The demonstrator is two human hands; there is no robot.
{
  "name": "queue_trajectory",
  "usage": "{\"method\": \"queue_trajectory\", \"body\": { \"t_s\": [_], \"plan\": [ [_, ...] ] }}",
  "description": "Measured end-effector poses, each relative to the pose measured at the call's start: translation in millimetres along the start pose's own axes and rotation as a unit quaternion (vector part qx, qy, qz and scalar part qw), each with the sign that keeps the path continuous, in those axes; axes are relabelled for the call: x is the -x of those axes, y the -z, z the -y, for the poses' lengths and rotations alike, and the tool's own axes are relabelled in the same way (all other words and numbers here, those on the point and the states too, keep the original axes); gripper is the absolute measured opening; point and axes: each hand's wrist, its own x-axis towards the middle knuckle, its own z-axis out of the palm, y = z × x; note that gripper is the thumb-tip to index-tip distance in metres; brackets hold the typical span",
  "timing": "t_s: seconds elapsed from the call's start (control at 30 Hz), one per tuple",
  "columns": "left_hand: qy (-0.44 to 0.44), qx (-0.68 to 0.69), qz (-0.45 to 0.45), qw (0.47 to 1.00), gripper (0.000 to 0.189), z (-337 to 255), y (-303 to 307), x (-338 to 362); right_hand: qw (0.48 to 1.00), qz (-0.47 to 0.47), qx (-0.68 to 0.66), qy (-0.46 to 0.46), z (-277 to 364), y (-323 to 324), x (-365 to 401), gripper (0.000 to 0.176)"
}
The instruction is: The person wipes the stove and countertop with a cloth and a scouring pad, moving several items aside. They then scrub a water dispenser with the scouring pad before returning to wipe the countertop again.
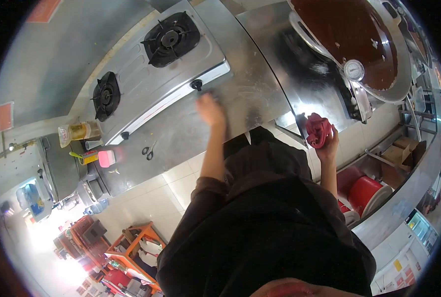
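Observation:
My left hand (pixel 211 110) is over the steel counter (pixel 181 138), just below the black knob (pixel 196 84) at the right end of the gas stove (pixel 131 74). Its fingers are smeared by motion, and whether they touch the knob cannot be made out. On the right, my right hand (pixel 330 146) holds a bunched dark red cloth (pixel 318 130) near the counter's front edge. Beyond it is a large pot (pixel 402 81) of brown liquid (pixel 351 34), with a round dial thermometer (pixel 353 70) at its rim.
Black scissors (pixel 149 150) lie on the counter. At its left end are a pink-lidded container (pixel 106 158), a yellow-handled brush (pixel 88 158) and a jar (pixel 77 132). Red buckets (pixel 366 195) and cardboard boxes (pixel 398 153) sit low on the right.

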Motion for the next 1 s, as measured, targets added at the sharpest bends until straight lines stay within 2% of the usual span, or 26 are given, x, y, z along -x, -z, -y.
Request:
{"method": "queue_trajectory", "body": {
  "t_s": [0.03,0.07,0.1,0.13,0.17,0.2,0.23,0.27,0.3,0.33,0.37,0.4,0.43,0.47,0.5,0.53,0.6,0.63,0.7,0.73,0.77,0.8,0.83,1.0],
  "plan": [
    [0.05,0.215,0.016,0.975,0.018,-22,-43,13,1.0,-0.005,-0.001,0.0,0,-8,3,0.047],
    [-0.1,0.014,0.129,0.987,0.021,-67,-37,19,1.0,-0.012,-0.004,-0.007,-1,-17,3,0.043],
    [-0.138,0.036,0.203,0.969,0.022,-105,-51,23,1.0,-0.018,-0.009,-0.012,0,-21,1,0.04],
    [-0.244,0.056,0.13,0.959,0.019,-132,-76,32,1.0,-0.019,-0.011,-0.008,-3,-19,-3,0.04],
    [-0.347,0.075,0.052,0.933,0.017,-149,-95,31,0.994,0.091,0.047,0.031,-7,-16,-10,0.039],
    [-0.352,0.079,0.049,0.931,0.017,-156,-99,21,0.972,0.199,0.106,0.072,-7,-16,-19,0.037],
    [-0.346,0.065,0.06,0.934,0.018,-159,-105,20,0.932,0.301,-0.169,-0.11,-4,-14,-21,0.03],
    [-0.335,0.05,0.075,0.938,0.019,-158,-104,22,0.934,0.294,-0.169,-0.111,-5,-10,-22,0.03],
    [-0.271,0.078,0.125,0.951,0.02,-136,-104,21,0.921,0.299,-0.203,-0.144,-8,-10,-28,0.028],
    [-0.227,0.069,0.133,0.962,0.022,-116,-80,18,0.905,0.306,-0.237,-0.175,-11,-14,-33,0.027],
    [-0.183,0.06,0.136,0.972,0.024,-91,-45,17,0.971,0.227,-0.062,-0.048,-18,-35,-30,0.031],
    [-0.238,-0.008,0.068,0.969,0.029,-49,-28,20,0.98,0.139,0.115,0.086,-28,-60,-29,0.036],
    [-0.131,-0.013,0.098,0.986,0.034,-9,-11,21,0.958,0.095,0.223,0.152,-38,-64,-38,0.038],
    [-0.039,-0.03,0.089,0.995,0.035,7,34,22,0.919,0.047,0.326,0.216,-50,-69,-47,0.039],
    [-0.042,-0.058,0.044,0.996,0.033,72,40,30,0.873,-0.001,0.456,0.174,-53,-100,-34,0.043],
    [0.07,-0.078,0.044,0.994,0.031,90,72,34,0.709,0.074,0.616,0.336,-75,-81,-63,0.041],
    [0.106,-0.059,-0.023,0.992,0.035,153,97,50,0.456,0.135,0.748,0.462,-104,-106,-81,0.051],
    [0.095,-0.102,-0.016,0.99,0.037,170,106,54,0.457,0.134,0.745,0.466,-122,-111,-93,0.051],
    [0.077,-0.144,-0.01,0.987,0.037,177,111,55,0.346,0.035,0.833,0.432,-154,-121,-122,0.062],
    [0.082,-0.143,-0.033,0.986,0.038,182,101,56,0.348,0.032,0.827,0.439,-157,-137,-140,0.062],
    [0.085,-0.138,-0.04,0.986,0.04,181,98,54,0.373,0.031,0.816,0.441,-161,-155,-164,0.067],
    [0.083,-0.139,-0.044,0.986,0.04,180,98,52,0.397,0.033,0.806,0.438,-163,-173,-187,0.073],
    [0.096,-0.139,-0.026,0.985,0.041,176,100,51,0.403,0.035,0.796,0.45,-165,-192,-215,0.072],
    [0.126,-0.106,0.008,0.986,0.041,165,109,43,0.334,0.072,0.772,0.536,-166,-299,-361,0.062]
  ]
}}
